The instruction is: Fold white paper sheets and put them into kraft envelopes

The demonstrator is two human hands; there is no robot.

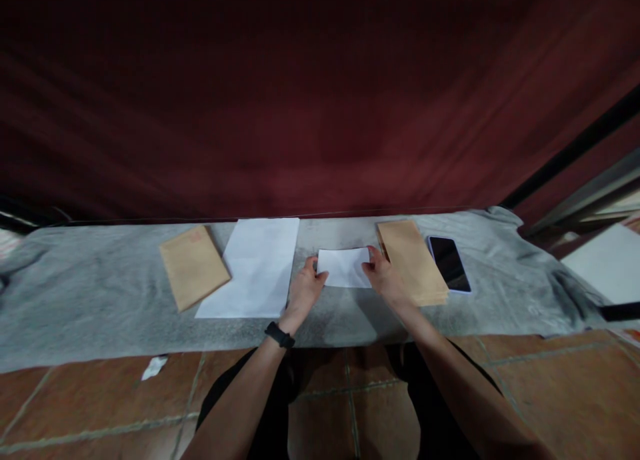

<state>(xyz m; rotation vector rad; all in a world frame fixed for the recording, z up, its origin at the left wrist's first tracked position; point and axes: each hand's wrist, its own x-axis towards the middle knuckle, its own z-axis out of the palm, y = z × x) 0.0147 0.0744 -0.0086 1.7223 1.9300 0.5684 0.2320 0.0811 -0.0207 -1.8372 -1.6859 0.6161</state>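
Observation:
Between my two hands is a small white folded sheet of paper (344,268), held by its left and right edges just above the grey cloth. My left hand (306,283), with a black band on the wrist, pinches the left edge between thumb and fingers. The right edge is gripped the same way by my right hand (383,273). Left of my left hand lie large white sheets of paper (255,267). A stack of brown envelopes (413,260) lies right beside my right hand.
Another brown envelope (194,267) overlaps the white sheets' left side. A phone (450,263) lies right of the envelope stack. Grey cloth (110,327) covers the narrow table, and a dark red curtain (320,113) hangs behind it. A white scrap (154,367) is on the tiled floor.

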